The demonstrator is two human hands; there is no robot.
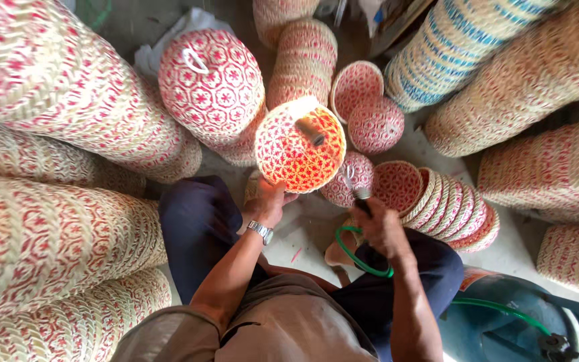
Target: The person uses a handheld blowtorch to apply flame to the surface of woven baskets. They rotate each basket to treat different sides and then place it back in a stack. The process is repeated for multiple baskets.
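My left hand [267, 199], with a wristwatch on its wrist, grips the lower rim of a round woven basket [289, 154] with a red and cream pattern, its open side turned towards me. The basket's inside glows orange. My right hand [378, 224] is shut on the dark handle of a gas torch [358, 194] whose metal nozzle [310, 131] reaches into the basket. A green hose [363, 261] loops from the torch past my knee. I sit with dark trousers, knees apart.
Tall stacks of red and cream woven baskets [41, 241] crowd the left and right sides. A blue-striped stack [443, 47] leans at the top right. A row of nested baskets [447, 208] lies right of my hand. A blue gas cylinder [504, 328] stands at bottom right.
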